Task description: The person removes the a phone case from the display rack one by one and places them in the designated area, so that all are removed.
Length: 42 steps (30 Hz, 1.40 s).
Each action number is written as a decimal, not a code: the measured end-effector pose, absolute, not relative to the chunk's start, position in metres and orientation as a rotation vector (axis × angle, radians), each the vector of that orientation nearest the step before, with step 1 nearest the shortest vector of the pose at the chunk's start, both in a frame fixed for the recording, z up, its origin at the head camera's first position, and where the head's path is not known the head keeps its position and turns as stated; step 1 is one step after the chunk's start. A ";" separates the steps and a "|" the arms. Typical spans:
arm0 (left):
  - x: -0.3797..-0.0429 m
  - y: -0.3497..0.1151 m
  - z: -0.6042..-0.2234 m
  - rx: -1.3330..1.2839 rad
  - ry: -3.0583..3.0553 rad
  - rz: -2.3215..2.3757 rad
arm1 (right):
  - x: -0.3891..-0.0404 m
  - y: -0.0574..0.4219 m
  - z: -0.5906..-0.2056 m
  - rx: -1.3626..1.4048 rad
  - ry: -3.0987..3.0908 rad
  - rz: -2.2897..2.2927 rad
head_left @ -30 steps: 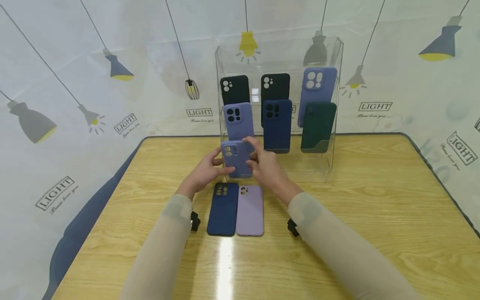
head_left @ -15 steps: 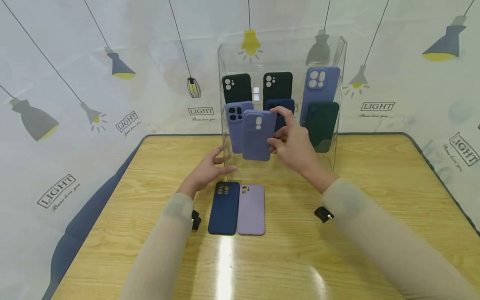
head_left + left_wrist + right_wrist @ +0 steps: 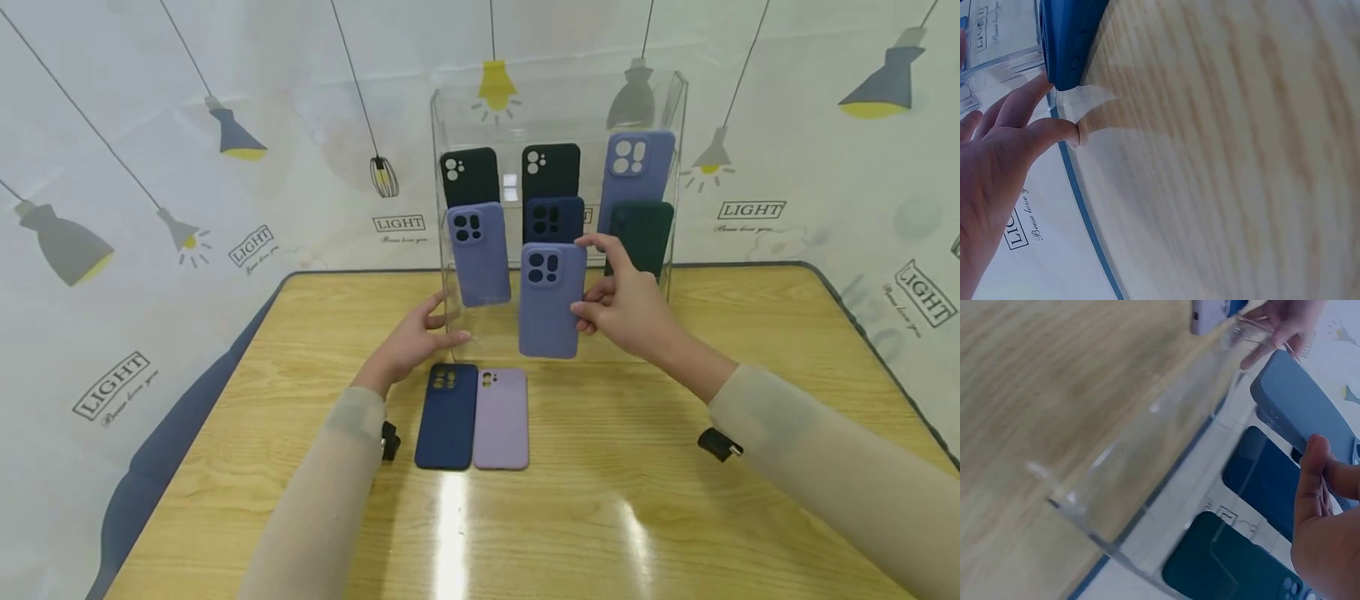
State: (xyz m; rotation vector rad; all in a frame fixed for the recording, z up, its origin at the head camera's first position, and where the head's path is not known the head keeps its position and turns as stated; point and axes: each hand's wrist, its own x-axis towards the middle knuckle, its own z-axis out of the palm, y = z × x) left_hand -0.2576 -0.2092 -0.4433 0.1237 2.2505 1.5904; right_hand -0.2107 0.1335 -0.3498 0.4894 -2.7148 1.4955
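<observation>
My right hand (image 3: 633, 304) pinches a periwinkle phone case (image 3: 551, 312) by its right edge, the index finger at its top corner. The case is upright in front of the lower middle of the clear display stand (image 3: 681, 125). Behind it stands a navy case (image 3: 555, 218), partly hidden. My left hand (image 3: 408, 342) grips the stand's lower left edge, thumb in front. Another periwinkle case (image 3: 480, 267) stands at the left of the middle row. A dark green case (image 3: 647, 233) is at the right, partly covered by my right hand.
A navy case (image 3: 446, 417) and a lilac case (image 3: 501, 421) lie side by side on the wooden table (image 3: 787, 375). Black cases (image 3: 471, 177) and a larger periwinkle case (image 3: 637, 179) fill the stand's upper row. A lamp-patterned wall covering (image 3: 322, 167) hangs behind.
My right hand has taken the periwinkle case from the stand's lower left, carried it up and right, then lowered it before the middle. My left hand has stayed on the stand's edge.
</observation>
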 end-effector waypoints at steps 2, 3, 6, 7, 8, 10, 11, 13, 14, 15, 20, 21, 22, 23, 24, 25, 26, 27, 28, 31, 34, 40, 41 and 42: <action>-0.257 -0.209 -0.443 0.130 2.248 1.594 | -0.209 0.138 -0.356 0.474 -2.754 1.499; -0.257 -0.209 -0.443 0.134 2.248 1.596 | -0.207 0.140 -0.360 0.462 -2.773 1.504; -0.257 -0.209 -0.443 0.138 2.248 1.602 | -0.205 0.145 -0.371 0.432 -2.818 1.560; -0.257 -0.209 -0.442 0.136 2.248 1.604 | -0.204 0.147 -0.375 0.422 -2.829 1.586; -0.256 -0.209 -0.442 0.139 2.247 1.604 | -0.203 0.148 -0.379 0.417 -2.837 1.611; -0.256 -0.209 -0.442 0.139 2.245 1.606 | -0.200 0.150 -0.387 0.405 -2.848 1.661; -0.256 -0.208 -0.442 0.137 2.243 1.610 | -0.199 0.151 -0.391 0.406 -2.853 1.667; -0.255 -0.208 -0.442 0.137 2.244 1.606 | -0.197 0.153 -0.397 0.404 -2.862 1.696; -0.255 -0.208 -0.442 0.139 2.244 1.605 | -0.195 0.153 -0.399 0.406 -2.863 1.707; -0.256 -0.208 -0.443 0.136 2.243 1.605 | -0.194 0.154 -0.402 0.405 -2.866 1.718; -0.256 -0.208 -0.443 0.136 2.254 1.589 | -0.189 0.155 -0.410 0.403 -2.865 1.762; -0.256 -0.208 -0.443 0.139 2.256 1.587 | -0.189 0.155 -0.411 0.398 -2.862 1.780; -0.256 -0.208 -0.443 0.138 2.257 1.587 | -0.189 0.155 -0.413 0.390 -2.856 1.812; -0.256 -0.208 -0.443 0.136 2.259 1.585 | -0.188 0.156 -0.414 0.385 -2.849 1.846; -0.256 -0.208 -0.444 0.134 2.259 1.587 | -0.187 0.155 -0.416 0.377 -2.842 1.882; -0.256 -0.209 -0.444 0.137 2.257 1.584 | -0.186 0.156 -0.417 0.361 -2.840 1.913; -0.256 -0.209 -0.444 0.133 2.256 1.587 | -0.185 0.156 -0.419 0.348 -2.836 1.946; -0.256 -0.209 -0.444 0.135 2.254 1.589 | -0.184 0.156 -0.420 0.339 -2.836 1.969; -0.256 -0.209 -0.444 0.129 2.252 1.593 | -0.183 0.156 -0.422 0.335 -2.836 1.990; -0.256 -0.209 -0.444 0.132 2.250 1.595 | -0.179 0.156 -0.426 0.330 -2.832 2.042; -0.256 -0.209 -0.443 0.135 2.247 1.597 | -0.176 0.155 -0.430 0.320 -2.834 2.094; -0.255 -0.209 -0.443 0.126 2.252 1.584 | -0.170 0.151 -0.436 0.201 -2.922 2.104; -0.256 -0.210 -0.443 0.128 2.255 1.581 | -0.170 0.150 -0.437 0.183 -2.934 2.101; -0.256 -0.210 -0.443 0.131 2.258 1.578 | -0.169 0.149 -0.438 0.172 -2.943 2.098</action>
